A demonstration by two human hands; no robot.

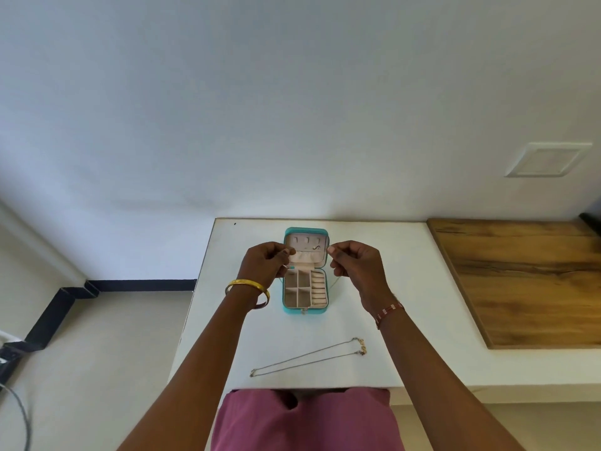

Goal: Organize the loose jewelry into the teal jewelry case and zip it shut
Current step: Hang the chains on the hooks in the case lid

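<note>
The teal jewelry case (305, 310) lies open on the white table (406, 288), its lid upright at the back and its cream compartments showing. My left hand (266, 260) and my right hand (353, 260) are raised on either side of the lid, each pinching an end of a thin chain (335, 281). The chain's strands hang down beside the case. A small hook-like piece hangs on the lid's inner panel. A second thin necklace (309, 358) with a gold pendant at its right end lies loose near the table's front edge.
A wooden board (527, 281) covers the surface right of the white table. The wall stands just behind the case. The floor drops off to the left of the table, with a dark strip and a cable there.
</note>
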